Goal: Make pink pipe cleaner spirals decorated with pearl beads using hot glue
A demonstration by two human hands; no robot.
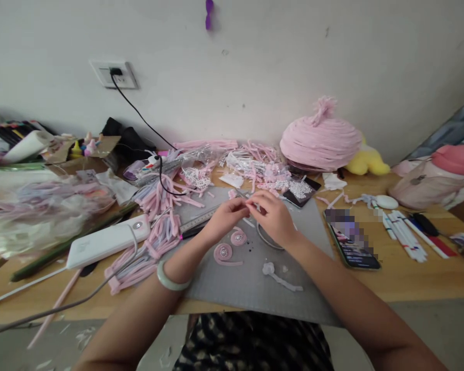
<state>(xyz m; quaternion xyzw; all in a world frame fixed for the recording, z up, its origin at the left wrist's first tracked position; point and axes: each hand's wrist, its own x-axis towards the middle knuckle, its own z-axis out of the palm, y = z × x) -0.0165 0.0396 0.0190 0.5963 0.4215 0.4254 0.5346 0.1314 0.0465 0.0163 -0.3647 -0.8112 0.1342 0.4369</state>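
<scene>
My left hand [225, 217] and my right hand [272, 215] meet above a grey cutting mat [255, 283], fingertips pinched together around a small pink piece that I cannot make out. A pale green bangle [170, 278] sits on my left wrist. On the mat below my hands lie two pink spiral coils [229, 248] with shiny centres, a thin hoop [268, 241] and a small white flower piece [280, 275]. A metal ruler [195, 221] lies at the mat's far left edge.
Pink pipe cleaners [158, 226] are heaped left of the mat beside a white power bank [106, 245] with cables. A phone [353, 242] and white sticks [404, 234] lie to the right. A pink coiled dome [320, 139], bead tray [299, 189] and wrapped bundle [38, 206] crowd the wooden table.
</scene>
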